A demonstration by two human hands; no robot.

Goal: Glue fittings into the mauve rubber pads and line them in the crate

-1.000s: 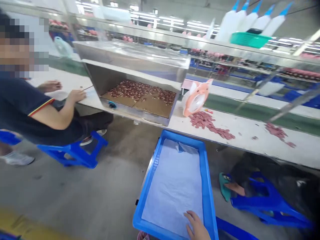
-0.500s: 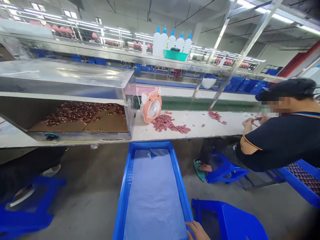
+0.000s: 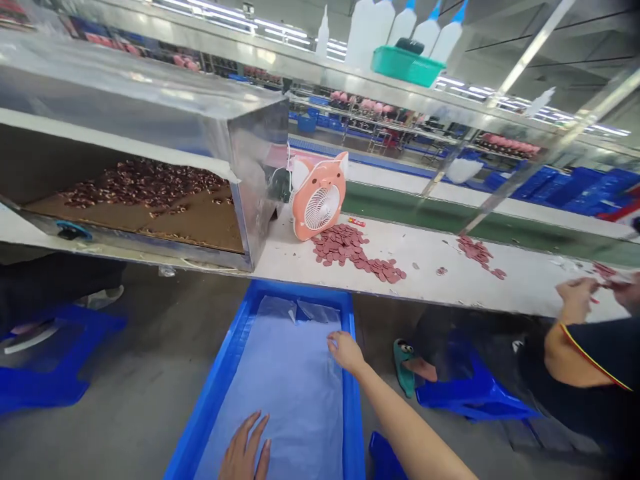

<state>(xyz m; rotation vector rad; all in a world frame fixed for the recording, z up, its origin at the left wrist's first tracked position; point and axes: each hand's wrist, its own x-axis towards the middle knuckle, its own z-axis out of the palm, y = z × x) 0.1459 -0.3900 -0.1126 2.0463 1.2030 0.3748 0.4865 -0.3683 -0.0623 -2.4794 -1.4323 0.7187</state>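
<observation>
A blue plastic tray (image 3: 215, 393) lies in front of me, lined with a pale plastic sheet (image 3: 290, 387). My left hand (image 3: 246, 449) rests flat on the near part of the sheet, fingers stretched out. My right hand (image 3: 346, 351) reaches to the tray's far right side, its fingers curled down onto the sheet near the rim. Beyond the tray runs a white workbench (image 3: 425, 267) with a heap of small reddish discs (image 3: 355, 248).
A metal box (image 3: 150, 120) on the left of the bench holds many more discs. A pink desk fan (image 3: 320, 197) stands beside it. A seated person (image 3: 590, 347) works at the right on a blue stool (image 3: 475, 393). Another blue stool (image 3: 50, 367) stands at the left.
The view has swung left and closer to the bench. My right hand has reached forward along the tray's right side, and my left hand has come into view on the sheet.
</observation>
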